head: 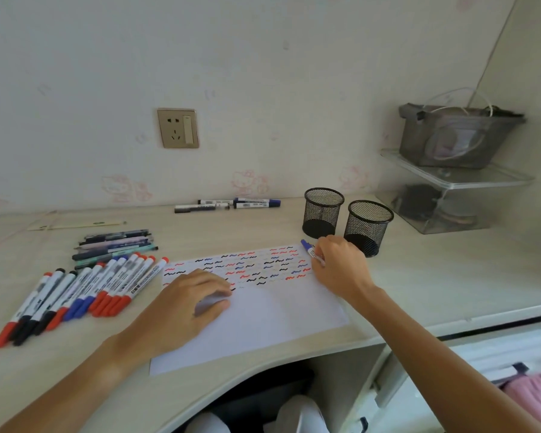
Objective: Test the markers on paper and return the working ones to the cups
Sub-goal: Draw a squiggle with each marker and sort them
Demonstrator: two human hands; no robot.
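Note:
A white sheet of paper (263, 323) lies on the desk, its upper part covered with red, blue and black squiggles. My left hand (185, 304) rests flat on the sheet's left side. My right hand (338, 267) grips a blue marker (308, 247) at the paper's top right corner, its blue end pointing away from me. Two black mesh cups (323, 212) (368, 226) stand just beyond that hand; both look empty. A row of several red, blue and black markers (75, 295) lies to the left of the paper.
Several pens (116, 245) lie behind the marker row. A few more markers (231, 204) lie by the wall under a socket (178, 128). A clear shelf (450, 179) with a grey basket (456, 135) fills the right corner. The desk edge curves in front of me.

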